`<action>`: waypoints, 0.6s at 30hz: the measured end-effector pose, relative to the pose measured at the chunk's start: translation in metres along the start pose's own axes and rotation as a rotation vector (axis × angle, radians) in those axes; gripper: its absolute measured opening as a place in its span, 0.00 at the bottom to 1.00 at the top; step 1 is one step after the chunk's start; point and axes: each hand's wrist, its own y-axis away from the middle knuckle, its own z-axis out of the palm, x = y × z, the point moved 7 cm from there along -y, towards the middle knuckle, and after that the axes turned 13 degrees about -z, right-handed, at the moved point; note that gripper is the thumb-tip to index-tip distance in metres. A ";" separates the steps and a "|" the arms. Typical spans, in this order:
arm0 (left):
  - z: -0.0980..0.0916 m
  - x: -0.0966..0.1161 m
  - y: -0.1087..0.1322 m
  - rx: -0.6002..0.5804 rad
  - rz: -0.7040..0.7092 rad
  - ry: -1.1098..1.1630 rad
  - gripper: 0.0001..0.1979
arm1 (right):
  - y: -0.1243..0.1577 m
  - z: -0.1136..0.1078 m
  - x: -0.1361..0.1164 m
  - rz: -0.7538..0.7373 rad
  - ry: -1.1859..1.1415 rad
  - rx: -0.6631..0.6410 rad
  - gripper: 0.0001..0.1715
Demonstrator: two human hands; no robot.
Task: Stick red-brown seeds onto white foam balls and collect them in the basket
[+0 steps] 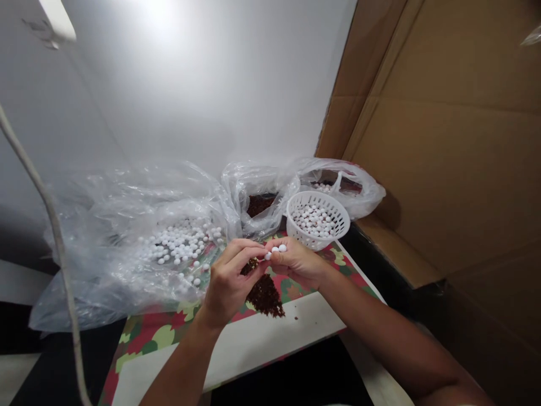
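My left hand point(231, 276) and my right hand point(298, 264) meet over the middle of the table. The right hand's fingers are curled around small white balls point(279, 248), which show at the thumb and forefinger. At the left fingertips, a white ball point(267, 256) sits between thumb and forefinger, touching the right hand too. Below the hands lies a heap of small dark brown pieces point(265, 296), partly hidden by my left hand. Behind my right hand stands a white slotted plastic basket point(291, 228) with many white balls and some brown bits inside.
A large clear plastic bag point(97, 225) with scattered white balls point(180, 242) spreads over the left side. Another bag point(236, 186) holds brown pieces; a third bag point(367, 194) lies behind the basket. Cardboard point(443, 141) stands at right, and a white cable point(54, 220) hangs at left.
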 end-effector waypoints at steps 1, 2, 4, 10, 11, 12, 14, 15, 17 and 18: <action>0.000 0.001 0.000 0.003 0.013 -0.005 0.09 | 0.000 0.000 0.000 -0.004 0.001 0.003 0.26; -0.001 0.002 0.000 0.004 0.024 -0.010 0.10 | 0.000 0.000 0.000 -0.007 0.003 0.007 0.26; 0.000 0.002 0.001 -0.006 0.040 -0.019 0.10 | -0.001 -0.002 0.002 -0.006 0.010 0.013 0.26; 0.007 -0.004 0.004 -0.037 0.097 -0.058 0.10 | -0.002 -0.007 0.013 0.004 0.012 0.004 0.27; 0.009 -0.004 0.004 -0.042 0.110 -0.063 0.11 | -0.003 -0.007 0.014 0.005 0.015 0.001 0.27; 0.011 -0.004 0.003 -0.046 0.114 -0.068 0.11 | -0.002 -0.007 0.014 0.006 0.023 -0.005 0.28; 0.012 -0.002 0.003 -0.041 0.080 -0.092 0.13 | -0.001 -0.006 0.008 0.002 0.087 -0.031 0.27; 0.009 0.000 0.006 -0.033 0.044 -0.111 0.16 | -0.001 -0.007 0.001 -0.006 0.161 -0.049 0.27; -0.004 0.007 0.020 -0.028 -0.042 -0.167 0.28 | 0.001 -0.016 -0.024 -0.067 0.411 -0.049 0.24; -0.012 0.013 0.032 -0.060 -0.066 -0.178 0.34 | 0.001 -0.027 -0.042 -0.125 0.591 -0.004 0.22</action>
